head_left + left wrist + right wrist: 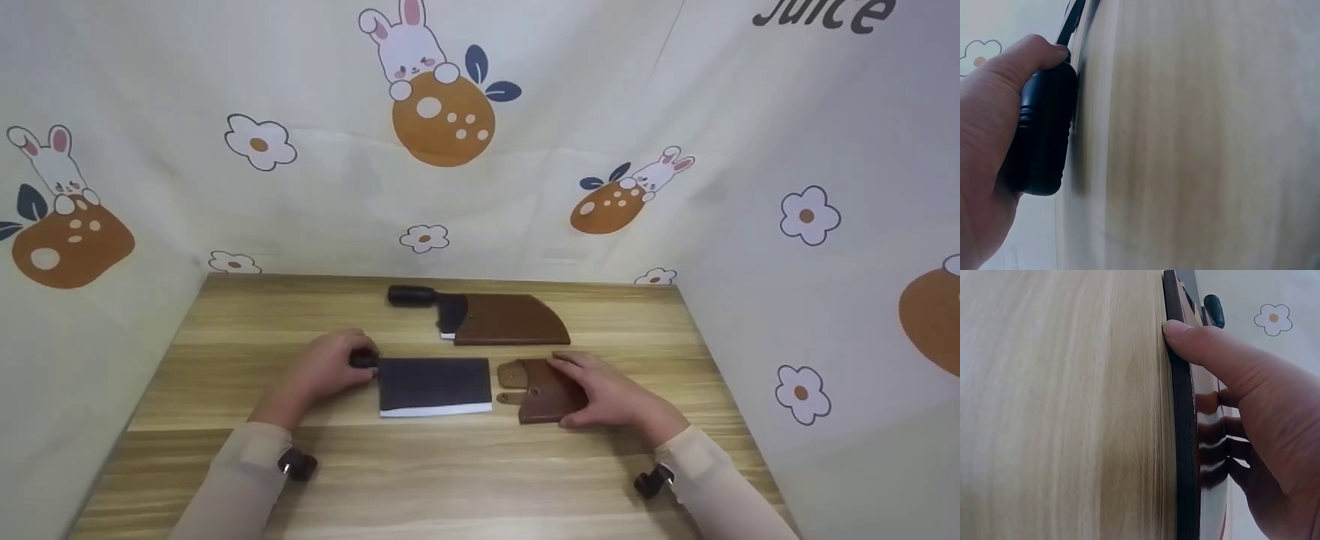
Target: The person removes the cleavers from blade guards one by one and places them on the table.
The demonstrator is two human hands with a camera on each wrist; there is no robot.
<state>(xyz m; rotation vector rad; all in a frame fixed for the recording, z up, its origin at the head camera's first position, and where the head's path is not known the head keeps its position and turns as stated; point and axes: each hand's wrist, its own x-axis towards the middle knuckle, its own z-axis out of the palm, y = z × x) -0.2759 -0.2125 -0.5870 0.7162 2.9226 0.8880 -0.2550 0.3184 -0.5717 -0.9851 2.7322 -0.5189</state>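
Note:
My left hand (337,364) grips the black handle (1044,129) of a cleaver (435,382), its thumb near the blade end of the handle. The dark blade with a bright lower edge lies flat, tip pointing right. Just right of the tip is a brown leather knife sheath (536,394), its strap and flap facing the blade. My right hand (600,390) holds this sheath across its width, thumb on the near edge and fingers on the far one. In the right wrist view the thumb presses the sheath's dark edge (1185,439), close over the table.
Behind the cleaver lies a second knife (452,311) with a black handle, its blade inside a brown sheath (510,319). The wood-grain table (420,480) is bordered at the back and sides by a pale printed cloth (315,202).

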